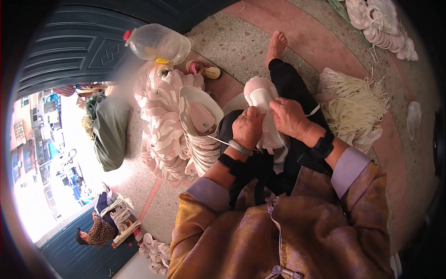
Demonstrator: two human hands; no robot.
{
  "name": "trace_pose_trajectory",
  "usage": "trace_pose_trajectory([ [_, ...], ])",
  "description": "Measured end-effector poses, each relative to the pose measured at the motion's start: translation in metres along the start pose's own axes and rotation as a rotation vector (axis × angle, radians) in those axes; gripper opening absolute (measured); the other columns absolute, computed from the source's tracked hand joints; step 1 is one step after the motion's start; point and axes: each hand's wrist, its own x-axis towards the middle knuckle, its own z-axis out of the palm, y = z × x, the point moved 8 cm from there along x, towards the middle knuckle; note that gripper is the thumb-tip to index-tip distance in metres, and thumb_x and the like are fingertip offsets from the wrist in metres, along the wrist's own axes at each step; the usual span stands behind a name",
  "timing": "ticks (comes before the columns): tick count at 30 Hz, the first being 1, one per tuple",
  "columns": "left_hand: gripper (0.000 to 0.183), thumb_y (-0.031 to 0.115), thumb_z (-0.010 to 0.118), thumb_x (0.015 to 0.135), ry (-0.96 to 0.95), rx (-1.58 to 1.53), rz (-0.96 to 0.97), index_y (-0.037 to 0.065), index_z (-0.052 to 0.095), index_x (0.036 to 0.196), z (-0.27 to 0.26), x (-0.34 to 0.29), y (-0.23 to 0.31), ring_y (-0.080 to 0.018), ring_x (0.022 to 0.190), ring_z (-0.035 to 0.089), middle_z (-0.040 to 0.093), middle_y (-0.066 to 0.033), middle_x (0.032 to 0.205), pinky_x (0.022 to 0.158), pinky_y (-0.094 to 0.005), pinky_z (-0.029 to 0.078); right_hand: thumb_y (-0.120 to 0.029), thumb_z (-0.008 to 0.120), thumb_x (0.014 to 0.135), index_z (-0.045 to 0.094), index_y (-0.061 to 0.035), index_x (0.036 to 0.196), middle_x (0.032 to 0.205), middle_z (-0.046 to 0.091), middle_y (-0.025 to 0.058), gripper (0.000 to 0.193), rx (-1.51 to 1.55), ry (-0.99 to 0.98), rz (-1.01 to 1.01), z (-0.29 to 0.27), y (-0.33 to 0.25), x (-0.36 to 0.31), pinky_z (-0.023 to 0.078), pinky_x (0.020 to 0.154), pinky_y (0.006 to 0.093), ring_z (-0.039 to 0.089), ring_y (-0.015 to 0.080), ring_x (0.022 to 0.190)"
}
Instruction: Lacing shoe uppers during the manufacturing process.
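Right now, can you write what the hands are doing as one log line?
left hand: gripping pink shoe upper | right hand: pressing on same upper | lace bundle: right side | stacked uppers: left side

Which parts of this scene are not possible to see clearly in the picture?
Head view:
- Pale pink shoe upper: its middle is hidden by the left hand and right hand.
- Fingertips: curled under, hidden.
- Thin white lace: too thin to follow.
- Clear plastic jug: contents unclear.

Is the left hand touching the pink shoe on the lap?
Touching. The head view shows the left hand curled over the pink shoe, fingers pressed onto its white mesh with no gap; the right hand grips it beside.
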Motion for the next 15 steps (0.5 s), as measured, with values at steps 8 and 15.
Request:
trace_pose_trajectory([
  [8, 0.017, 0.011, 0.063, 0.076, 0.016, -0.206, 0.113, 0.003, 0.052, 0.085, -0.013, -0.006, 0.004, -0.0278, 0.057, 0.057, 0.055, -0.0124, 0.064, 0.053, -0.0339, 0.045, -0.007, 0.053, 0.070, 0.050, -0.0035, 0.073, 0.071, 0.056, 0.0136, 0.006, 0.159, -0.114, -0.130, -0.007, -0.003, 0.002, 0.047, 0.060, 0.0395, 0.058, 0.0315, 0.069],
  [15, 0.019, 0.015, 0.063, 0.075, -0.049, -0.327, 0.055, 0.003, 0.049, 0.079, -0.009, -0.002, 0.004, -0.0340, 0.062, 0.057, 0.055, -0.0154, 0.065, 0.053, -0.0375, 0.044, -0.007, 0.053, 0.070, 0.049, -0.0037, 0.070, 0.069, 0.057, 0.0136, 0.006, 0.029, -0.055, 0.012, -0.003, -0.001, -0.008, 0.047, 0.060, 0.0390, 0.058, 0.0316, 0.067],
])
